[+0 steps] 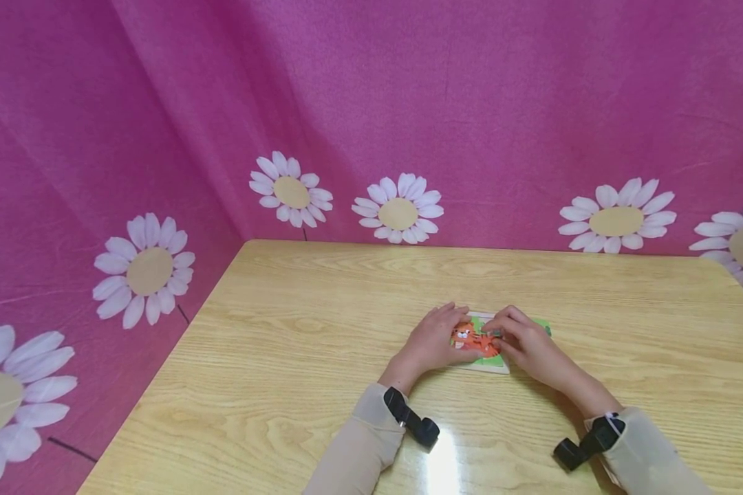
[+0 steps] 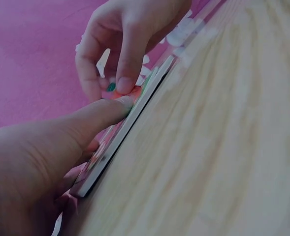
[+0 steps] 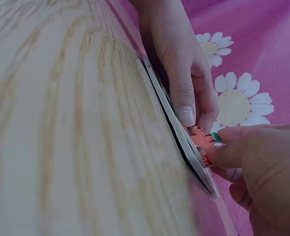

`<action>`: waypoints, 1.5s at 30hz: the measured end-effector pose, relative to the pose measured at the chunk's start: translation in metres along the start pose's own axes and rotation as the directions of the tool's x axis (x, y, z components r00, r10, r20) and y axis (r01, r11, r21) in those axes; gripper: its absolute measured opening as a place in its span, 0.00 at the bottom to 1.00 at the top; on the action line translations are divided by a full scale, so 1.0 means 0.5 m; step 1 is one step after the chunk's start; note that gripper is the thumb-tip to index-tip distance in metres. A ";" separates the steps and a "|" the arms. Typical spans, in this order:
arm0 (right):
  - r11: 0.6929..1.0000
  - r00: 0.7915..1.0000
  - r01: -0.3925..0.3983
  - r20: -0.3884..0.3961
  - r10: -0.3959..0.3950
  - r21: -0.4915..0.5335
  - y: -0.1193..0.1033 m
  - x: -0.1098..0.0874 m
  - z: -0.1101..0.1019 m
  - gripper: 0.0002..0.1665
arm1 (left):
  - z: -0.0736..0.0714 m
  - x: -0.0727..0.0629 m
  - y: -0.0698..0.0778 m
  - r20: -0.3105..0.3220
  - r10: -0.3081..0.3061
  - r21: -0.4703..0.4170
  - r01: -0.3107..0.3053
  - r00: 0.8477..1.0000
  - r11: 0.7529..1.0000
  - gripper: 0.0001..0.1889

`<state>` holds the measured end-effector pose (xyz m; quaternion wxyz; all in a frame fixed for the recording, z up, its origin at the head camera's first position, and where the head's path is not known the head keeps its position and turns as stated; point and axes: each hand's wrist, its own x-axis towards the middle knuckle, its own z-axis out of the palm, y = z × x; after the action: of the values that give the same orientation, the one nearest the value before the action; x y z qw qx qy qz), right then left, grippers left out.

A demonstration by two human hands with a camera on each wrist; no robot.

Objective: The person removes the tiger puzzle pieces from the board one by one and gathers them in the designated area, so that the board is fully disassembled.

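Observation:
A flat picture puzzle board (image 1: 498, 370) with a pale rim lies on the table and carries an orange, striped tiger on green. My left hand (image 1: 436, 340) holds it from the left, thumb along the near side and fingers at the far side. In the left wrist view, that thumb (image 2: 108, 113) rests on the board's edge. My right hand (image 1: 529, 347) pinches an orange striped puzzle piece (image 3: 201, 140) with a bit of green, right at the board's surface. Whether the piece sits fully flat is hidden by the fingers.
Something green (image 1: 543, 326) shows beyond the right hand, partly covered by it. The wood-grain table (image 1: 272, 344) extends around the board. A pink cloth (image 1: 470, 103) with white daisies hangs behind and left of the table. Black cameras are strapped to both wrists.

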<state>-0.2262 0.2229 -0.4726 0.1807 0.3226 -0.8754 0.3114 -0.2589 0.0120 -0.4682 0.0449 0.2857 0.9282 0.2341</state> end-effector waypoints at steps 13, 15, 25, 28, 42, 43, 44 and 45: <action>1.000 1.000 0.005 -0.019 -0.004 0.011 -0.004 0.002 0.000 0.23 | 0.003 0.000 0.008 -0.012 -0.013 0.006 0.013 1.000 1.000 0.41; 1.000 1.000 0.009 -0.025 -0.008 0.010 -0.007 0.003 0.000 0.23 | 0.002 -0.001 0.009 -0.006 -0.017 0.007 0.017 1.000 1.000 0.41; 0.999 0.999 0.037 -0.034 -0.038 -0.032 -0.008 0.004 0.001 0.23 | 0.003 0.000 0.015 0.000 -0.039 0.010 0.039 0.999 0.999 0.41; 0.998 0.999 0.043 -0.030 -0.044 -0.045 -0.008 0.004 0.002 0.22 | 0.004 0.001 0.016 0.000 -0.043 0.000 0.043 0.999 0.999 0.42; 0.989 0.992 0.118 -0.035 -0.121 -0.088 -0.019 0.016 0.007 0.21 | 0.005 0.001 0.023 0.023 -0.099 -0.014 0.099 0.995 0.995 0.41; 0.989 0.992 0.118 -0.032 -0.121 -0.091 -0.021 0.018 0.007 0.21 | 0.006 0.001 0.024 0.025 -0.100 -0.017 0.100 0.995 0.995 0.40; 0.989 0.993 0.115 -0.029 -0.119 -0.095 -0.023 0.019 0.008 0.20 | 0.007 0.002 0.024 0.027 -0.100 -0.020 0.101 0.995 0.995 0.40; 0.989 0.993 0.111 -0.028 -0.114 -0.101 -0.025 0.020 0.009 0.20 | 0.008 0.002 0.024 0.025 -0.100 -0.018 0.100 0.995 0.995 0.40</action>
<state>-0.2256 0.2080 -0.4652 0.2284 0.3567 -0.8670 0.2623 -0.2529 0.0229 -0.4659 0.0705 0.2413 0.9385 0.2369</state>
